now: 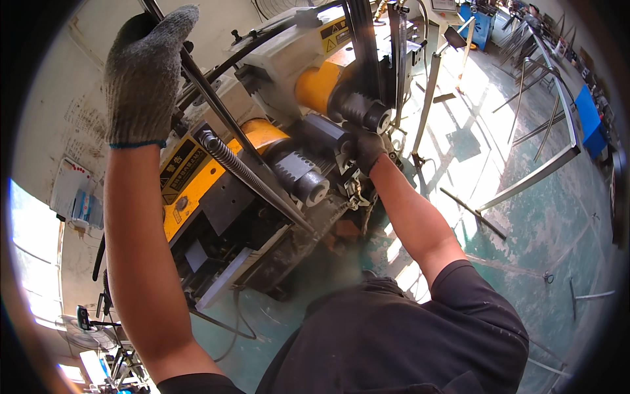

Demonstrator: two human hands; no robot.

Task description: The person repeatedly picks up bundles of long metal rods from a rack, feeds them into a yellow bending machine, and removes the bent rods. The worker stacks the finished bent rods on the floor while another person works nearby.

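Note:
My left hand (146, 82), in a grey knitted glove with a teal cuff, is raised at the upper left. It is closed round a long dark metal bar (220, 108), with the thumb lying across it. The bar slants down to the right past a machine (269, 85) with yellow and white parts. My right hand (369, 150), also gloved, reaches in beside the machine's toothed cylindrical heads. Its fingers are hidden in shadow among the metal parts, so I cannot see their grip. Near it are the upper toothed head (359, 108) and the lower toothed head (298, 176).
A coiled spring (243, 172) runs along the machine's near side. Tubular metal frames (558, 161) stand on the green floor (525, 253) at the right, near a loose bar (474, 215). A fan (85, 333) stands at the lower left.

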